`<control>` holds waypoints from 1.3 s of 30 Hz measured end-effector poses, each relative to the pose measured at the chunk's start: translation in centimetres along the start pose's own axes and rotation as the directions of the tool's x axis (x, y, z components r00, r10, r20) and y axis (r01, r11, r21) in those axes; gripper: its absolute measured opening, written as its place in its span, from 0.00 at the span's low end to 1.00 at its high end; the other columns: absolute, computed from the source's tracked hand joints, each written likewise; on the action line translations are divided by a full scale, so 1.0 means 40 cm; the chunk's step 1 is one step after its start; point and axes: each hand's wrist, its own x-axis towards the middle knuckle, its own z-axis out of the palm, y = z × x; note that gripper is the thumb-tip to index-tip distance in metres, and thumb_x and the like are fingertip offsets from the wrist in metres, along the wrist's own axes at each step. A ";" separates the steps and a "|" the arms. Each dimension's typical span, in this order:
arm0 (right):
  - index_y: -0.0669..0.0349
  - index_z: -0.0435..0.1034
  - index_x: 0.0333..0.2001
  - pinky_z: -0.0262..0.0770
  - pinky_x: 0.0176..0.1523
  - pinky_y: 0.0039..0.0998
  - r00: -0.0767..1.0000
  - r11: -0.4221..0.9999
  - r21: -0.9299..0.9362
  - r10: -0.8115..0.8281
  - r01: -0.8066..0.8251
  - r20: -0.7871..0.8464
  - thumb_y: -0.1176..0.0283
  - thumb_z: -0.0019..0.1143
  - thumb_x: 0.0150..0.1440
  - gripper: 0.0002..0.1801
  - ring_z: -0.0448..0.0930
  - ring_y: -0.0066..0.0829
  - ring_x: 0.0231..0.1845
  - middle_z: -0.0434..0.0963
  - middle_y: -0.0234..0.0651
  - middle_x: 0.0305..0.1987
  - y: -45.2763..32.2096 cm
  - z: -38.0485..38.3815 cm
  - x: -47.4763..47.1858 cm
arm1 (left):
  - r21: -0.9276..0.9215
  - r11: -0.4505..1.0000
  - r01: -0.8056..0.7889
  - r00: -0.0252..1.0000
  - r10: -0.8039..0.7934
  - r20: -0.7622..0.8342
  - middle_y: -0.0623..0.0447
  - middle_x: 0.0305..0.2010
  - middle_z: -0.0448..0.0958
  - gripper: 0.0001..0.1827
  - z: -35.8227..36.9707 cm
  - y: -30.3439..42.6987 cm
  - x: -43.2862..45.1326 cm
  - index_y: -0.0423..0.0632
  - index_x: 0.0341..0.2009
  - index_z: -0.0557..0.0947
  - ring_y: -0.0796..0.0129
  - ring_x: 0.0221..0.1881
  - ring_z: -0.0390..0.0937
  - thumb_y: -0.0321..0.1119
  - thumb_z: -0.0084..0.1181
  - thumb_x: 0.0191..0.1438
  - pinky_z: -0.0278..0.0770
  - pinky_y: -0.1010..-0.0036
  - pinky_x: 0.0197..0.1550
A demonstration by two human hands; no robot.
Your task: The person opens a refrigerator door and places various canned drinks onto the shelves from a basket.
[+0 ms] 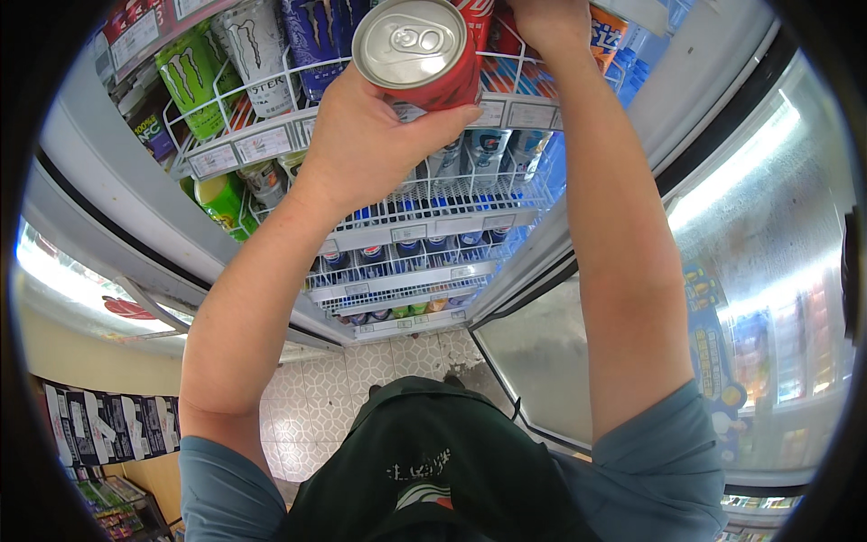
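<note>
My left hand (362,146) grips a red drink can (413,51), its silver lid and pull tab facing up. The can is in front of the top visible wire shelf of an upright drinks fridge. Partly cut off by the top edge, my right hand (554,24) reaches over the same shelf, beside an orange can (607,37). Its fingers are mostly out of sight, so I cannot tell whether they hold anything. Behind the held can stands another red can (476,20). To the left are purple (315,51), white (257,57) and green (193,81) Monster cans.
A white wire guard with price tags (263,143) edges the shelf. Lower shelves hold bottles (488,156) and Pepsi drinks (372,257). An open glass door (542,366) stands at the right. Patterned floor tiles (311,406) lie below, and a display rack (122,505) is at lower left.
</note>
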 end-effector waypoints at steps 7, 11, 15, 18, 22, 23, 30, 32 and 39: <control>0.67 0.72 0.63 0.70 0.69 0.47 0.988 0.997 -0.046 -0.069 0.063 -0.135 0.55 0.48 0.69 0.29 0.76 0.56 0.64 0.77 0.58 0.63 -0.003 0.010 0.004 | -0.015 1.000 0.009 1.000 -0.009 0.027 0.52 0.53 0.85 0.27 0.001 0.002 0.006 0.42 0.54 0.83 0.70 0.54 0.81 0.29 0.77 0.50 0.76 0.68 0.62; 0.70 0.70 0.63 0.68 0.71 0.48 0.992 0.995 -0.062 -0.078 0.073 -0.095 0.57 0.47 0.69 0.29 0.74 0.59 0.66 0.75 0.61 0.64 -0.003 0.015 0.001 | -0.019 1.000 0.000 1.000 0.001 0.019 0.51 0.53 0.85 0.28 -0.004 -0.013 0.006 0.42 0.56 0.82 0.69 0.55 0.80 0.31 0.78 0.50 0.76 0.69 0.63; 0.71 0.70 0.62 0.67 0.71 0.48 0.990 0.989 -0.086 -0.127 0.121 -0.061 0.58 0.51 0.67 0.29 0.74 0.62 0.65 0.76 0.62 0.62 0.011 0.016 -0.005 | -0.037 0.999 0.023 1.000 -0.023 0.010 0.51 0.55 0.84 0.31 0.000 -0.008 0.004 0.41 0.57 0.81 0.68 0.56 0.80 0.32 0.78 0.49 0.75 0.68 0.64; 0.70 0.71 0.61 0.68 0.70 0.48 0.904 0.941 -0.210 -0.317 0.264 -0.286 0.60 0.58 0.62 0.29 0.74 0.61 0.64 0.77 0.62 0.60 0.036 0.058 0.000 | -0.023 0.999 0.037 0.999 -0.036 0.032 0.50 0.56 0.84 0.31 -0.001 -0.005 0.006 0.41 0.58 0.80 0.68 0.56 0.80 0.31 0.78 0.49 0.75 0.68 0.64; 0.70 0.73 0.58 0.71 0.67 0.48 0.986 0.989 0.113 -0.078 0.095 -0.148 0.61 0.65 0.56 0.30 0.77 0.61 0.61 0.79 0.63 0.57 -0.011 -0.017 -0.022 | -0.053 0.999 -0.015 1.000 0.015 0.003 0.51 0.54 0.85 0.27 -0.001 -0.009 0.001 0.41 0.55 0.82 0.71 0.53 0.80 0.30 0.77 0.51 0.76 0.70 0.61; 0.70 0.74 0.57 0.71 0.66 0.48 0.989 0.984 0.167 -0.039 0.063 -0.145 0.62 0.67 0.54 0.31 0.77 0.61 0.60 0.79 0.63 0.57 -0.018 -0.030 -0.027 | -0.024 0.998 -0.055 0.998 0.055 -0.002 0.53 0.50 0.86 0.23 -0.001 -0.009 0.001 0.41 0.53 0.84 0.72 0.50 0.80 0.31 0.76 0.53 0.78 0.71 0.57; 0.71 0.76 0.53 0.76 0.60 0.50 0.983 0.971 0.220 0.127 -0.096 -0.130 0.60 0.69 0.55 0.28 0.81 0.63 0.53 0.81 0.64 0.50 -0.038 -0.063 -0.046 | 0.047 0.998 -0.028 1.000 0.028 0.003 0.54 0.48 0.86 0.20 0.008 0.003 -0.002 0.40 0.51 0.84 0.73 0.47 0.81 0.31 0.74 0.56 0.80 0.71 0.53; 0.71 0.76 0.52 0.77 0.58 0.51 0.984 0.967 0.209 0.163 -0.145 -0.073 0.60 0.68 0.57 0.27 0.81 0.64 0.50 0.82 0.63 0.47 -0.049 -0.073 -0.045 | 0.046 0.999 0.026 1.000 -0.026 0.001 0.53 0.48 0.86 0.20 0.006 0.007 -0.004 0.40 0.52 0.84 0.73 0.47 0.81 0.31 0.74 0.56 0.80 0.71 0.54; 0.71 0.74 0.55 0.72 0.64 0.51 0.997 0.999 0.009 -0.031 0.032 -0.071 0.63 0.59 0.62 0.24 0.79 0.63 0.56 0.80 0.64 0.53 -0.011 -0.033 -0.031 | 0.058 0.998 -0.035 0.999 0.034 0.017 0.53 0.49 0.86 0.22 0.007 0.006 0.002 0.39 0.53 0.83 0.72 0.49 0.81 0.30 0.74 0.55 0.79 0.71 0.55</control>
